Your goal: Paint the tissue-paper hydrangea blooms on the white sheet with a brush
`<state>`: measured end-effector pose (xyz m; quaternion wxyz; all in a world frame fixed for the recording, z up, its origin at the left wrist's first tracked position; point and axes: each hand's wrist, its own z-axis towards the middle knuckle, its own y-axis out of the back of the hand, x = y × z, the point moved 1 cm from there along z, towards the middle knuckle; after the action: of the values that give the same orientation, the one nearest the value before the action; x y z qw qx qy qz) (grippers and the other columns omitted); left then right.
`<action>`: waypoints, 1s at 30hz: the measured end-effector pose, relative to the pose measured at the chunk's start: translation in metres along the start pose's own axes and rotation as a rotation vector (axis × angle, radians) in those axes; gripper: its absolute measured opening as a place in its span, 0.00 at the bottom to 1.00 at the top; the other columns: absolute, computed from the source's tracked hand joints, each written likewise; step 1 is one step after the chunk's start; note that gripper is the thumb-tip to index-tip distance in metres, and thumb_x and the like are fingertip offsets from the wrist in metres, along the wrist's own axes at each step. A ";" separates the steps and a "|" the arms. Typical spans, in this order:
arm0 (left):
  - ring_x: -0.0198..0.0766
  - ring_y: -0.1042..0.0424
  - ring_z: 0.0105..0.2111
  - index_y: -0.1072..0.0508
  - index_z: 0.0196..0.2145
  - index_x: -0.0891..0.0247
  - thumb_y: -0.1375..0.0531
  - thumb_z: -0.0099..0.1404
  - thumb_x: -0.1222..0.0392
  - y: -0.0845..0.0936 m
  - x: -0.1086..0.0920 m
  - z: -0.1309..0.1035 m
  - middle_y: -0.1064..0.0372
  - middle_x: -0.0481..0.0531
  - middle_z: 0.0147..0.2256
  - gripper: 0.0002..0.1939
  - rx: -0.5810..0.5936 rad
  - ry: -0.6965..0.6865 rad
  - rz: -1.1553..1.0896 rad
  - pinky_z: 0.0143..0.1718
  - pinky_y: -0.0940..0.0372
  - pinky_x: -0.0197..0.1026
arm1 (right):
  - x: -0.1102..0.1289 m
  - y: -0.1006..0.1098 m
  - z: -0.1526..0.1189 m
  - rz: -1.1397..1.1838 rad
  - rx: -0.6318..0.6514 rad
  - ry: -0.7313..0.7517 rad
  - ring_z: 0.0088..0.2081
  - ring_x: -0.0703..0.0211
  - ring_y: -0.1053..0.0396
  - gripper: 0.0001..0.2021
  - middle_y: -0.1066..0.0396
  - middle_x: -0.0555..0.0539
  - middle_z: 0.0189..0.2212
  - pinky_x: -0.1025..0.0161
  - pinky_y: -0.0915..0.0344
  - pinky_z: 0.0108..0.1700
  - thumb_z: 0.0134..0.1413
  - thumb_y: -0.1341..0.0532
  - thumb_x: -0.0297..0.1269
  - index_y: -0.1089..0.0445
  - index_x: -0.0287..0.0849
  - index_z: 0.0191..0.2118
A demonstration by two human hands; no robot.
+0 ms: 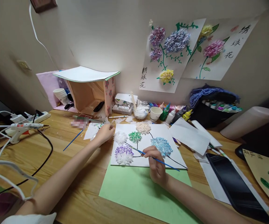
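My right hand grips a blue paintbrush, its tip pointing left over a white picture board. On the board are raised flower heads: a white one, a green one, a cream one, a light blue one and a purple and white one. Thin dark stems run between them. At the board's upper left edge is my left hand, fingers curled together; what they hold, if anything, is hidden. Beneath the board lies a green sheet.
A glue gun with cables lies left, near another blue brush. Behind the board stand a bowl of white tufts, a paper cup and paint bottles. A black tablet lies right. Flower pictures hang on the wall.
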<state>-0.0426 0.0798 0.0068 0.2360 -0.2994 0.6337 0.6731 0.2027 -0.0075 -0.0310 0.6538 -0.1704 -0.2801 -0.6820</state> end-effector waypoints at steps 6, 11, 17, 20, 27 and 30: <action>0.50 0.28 0.39 0.28 0.18 0.61 0.37 0.45 0.67 -0.002 -0.020 0.049 0.25 0.56 0.27 0.04 0.052 0.004 -0.078 0.38 0.39 0.40 | 0.002 0.000 0.000 -0.003 0.016 0.018 0.33 0.57 0.34 0.09 0.33 0.47 0.30 0.56 0.38 0.35 0.61 0.54 0.29 0.38 0.46 0.39; 0.36 0.34 0.25 0.23 0.25 0.64 0.39 0.53 0.59 0.015 -0.029 0.065 0.27 0.54 0.26 0.07 0.190 0.031 -0.289 0.24 0.42 0.35 | 0.002 0.002 -0.003 0.002 0.046 0.048 0.32 0.57 0.34 0.10 0.33 0.47 0.30 0.56 0.38 0.34 0.60 0.54 0.28 0.38 0.46 0.39; 0.27 0.47 0.18 0.23 0.35 0.68 0.48 0.65 0.60 0.037 -0.039 0.047 0.38 0.51 0.24 0.15 0.397 0.120 -0.747 0.17 0.49 0.30 | -0.001 0.003 -0.006 0.024 0.038 0.027 0.33 0.56 0.34 0.10 0.34 0.47 0.30 0.56 0.38 0.34 0.61 0.54 0.29 0.38 0.46 0.40; 0.25 0.48 0.17 0.25 0.34 0.70 0.48 0.66 0.64 0.041 -0.044 0.037 0.42 0.49 0.23 0.12 0.528 0.271 -1.110 0.15 0.50 0.28 | -0.002 0.002 -0.008 0.051 0.050 0.023 0.34 0.56 0.35 0.10 0.34 0.47 0.31 0.56 0.39 0.35 0.61 0.53 0.28 0.38 0.47 0.41; 0.22 0.46 0.18 0.25 0.40 0.69 0.40 0.55 0.77 0.041 -0.040 0.036 0.38 0.46 0.24 0.15 0.557 0.234 -1.098 0.16 0.48 0.25 | -0.003 0.002 -0.009 0.084 0.073 0.026 0.35 0.56 0.35 0.10 0.35 0.47 0.31 0.56 0.40 0.36 0.60 0.53 0.27 0.38 0.46 0.41; 0.23 0.39 0.22 0.25 0.42 0.67 0.39 0.49 0.81 0.042 -0.036 0.036 0.34 0.47 0.29 0.23 0.538 0.178 -1.041 0.19 0.44 0.24 | -0.003 0.002 -0.009 0.080 0.082 0.035 0.35 0.57 0.35 0.11 0.35 0.47 0.32 0.56 0.40 0.36 0.60 0.53 0.27 0.38 0.46 0.41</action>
<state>-0.0500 0.1143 0.0627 0.5487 -0.5560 0.5691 0.2568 0.2066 -0.0099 -0.0394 0.6917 -0.1426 -0.2890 -0.6462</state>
